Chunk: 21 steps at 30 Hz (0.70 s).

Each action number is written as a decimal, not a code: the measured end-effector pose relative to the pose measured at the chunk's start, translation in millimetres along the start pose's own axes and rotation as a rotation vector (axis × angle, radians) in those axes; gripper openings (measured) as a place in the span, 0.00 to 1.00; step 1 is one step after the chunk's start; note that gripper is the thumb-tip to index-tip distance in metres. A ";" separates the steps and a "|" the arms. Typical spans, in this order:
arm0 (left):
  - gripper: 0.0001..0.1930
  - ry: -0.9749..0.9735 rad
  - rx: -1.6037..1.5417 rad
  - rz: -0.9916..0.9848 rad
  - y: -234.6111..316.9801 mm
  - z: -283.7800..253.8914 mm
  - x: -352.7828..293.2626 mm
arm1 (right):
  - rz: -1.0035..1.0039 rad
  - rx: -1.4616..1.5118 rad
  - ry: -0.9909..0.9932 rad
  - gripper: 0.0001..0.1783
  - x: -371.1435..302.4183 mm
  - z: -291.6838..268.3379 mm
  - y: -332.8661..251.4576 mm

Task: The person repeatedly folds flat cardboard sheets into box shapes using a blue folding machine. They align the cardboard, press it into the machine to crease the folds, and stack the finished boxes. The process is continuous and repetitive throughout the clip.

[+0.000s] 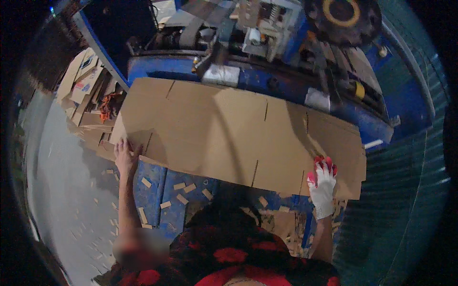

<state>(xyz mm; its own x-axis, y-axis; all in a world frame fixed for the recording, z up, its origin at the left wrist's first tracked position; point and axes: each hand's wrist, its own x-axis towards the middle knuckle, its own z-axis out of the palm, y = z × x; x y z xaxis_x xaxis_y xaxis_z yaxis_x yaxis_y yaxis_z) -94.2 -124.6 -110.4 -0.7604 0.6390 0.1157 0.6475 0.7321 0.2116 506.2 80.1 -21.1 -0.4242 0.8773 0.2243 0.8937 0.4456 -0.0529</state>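
Observation:
A long flat sheet of brown corrugated cardboard (210,126) with short slots cut along its long edges lies across in front of me. At its left end my bare left hand (126,155) rests on the near corner, fingers spread. Near the right end, my right hand (323,183) wears a white glove with red-pink fingertips. Its fingers lie apart on top of the sheet at the near edge, beside a slot. Neither hand appears closed around the board. Dark shadows cross the sheet's middle and right side.
Behind the sheet stands a blue machine (267,83) with metal parts and a dark wheel (341,16). Stacked cardboard (86,93) sits at the left. Small cardboard scraps (189,188) litter the blue surface (169,209) and grey floor (62,190). Green corrugated sheeting (396,200) is at the right.

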 end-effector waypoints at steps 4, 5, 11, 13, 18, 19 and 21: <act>0.45 0.047 -0.071 -0.109 -35.4 -11.8 -5.3 | 0.058 -0.118 -0.014 0.39 -71.0 -11.2 7.9; 0.45 0.065 -0.238 -0.142 -41.7 -11.6 2.2 | 0.301 -0.118 0.139 0.41 -83.9 -6.9 12.6; 0.42 -0.120 -1.044 -0.287 -61.1 8.1 63.2 | 1.275 1.360 0.575 0.38 -117.4 30.6 41.2; 0.39 0.176 -0.673 -0.188 -57.6 11.0 69.0 | 1.166 1.516 0.721 0.31 -117.0 43.0 38.6; 0.40 -0.006 -0.899 -0.239 -45.9 -1.2 60.3 | 1.012 1.483 0.724 0.26 -122.2 41.5 35.9; 0.40 0.001 -0.806 -0.247 -45.9 -2.5 59.4 | 0.943 1.528 0.786 0.26 -123.0 38.9 35.1; 0.41 0.037 -0.623 -0.227 -50.3 -0.8 61.5 | 1.033 1.431 0.747 0.30 -121.7 29.9 35.0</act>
<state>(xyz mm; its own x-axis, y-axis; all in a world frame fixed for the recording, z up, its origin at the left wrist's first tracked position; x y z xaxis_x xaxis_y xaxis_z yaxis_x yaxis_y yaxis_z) -173.6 -122.3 -113.2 -0.8829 0.4685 0.0330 0.3291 0.5671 0.7550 584.7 -5.7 -79.3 0.6032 0.7879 -0.1238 -0.2152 0.0113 -0.9765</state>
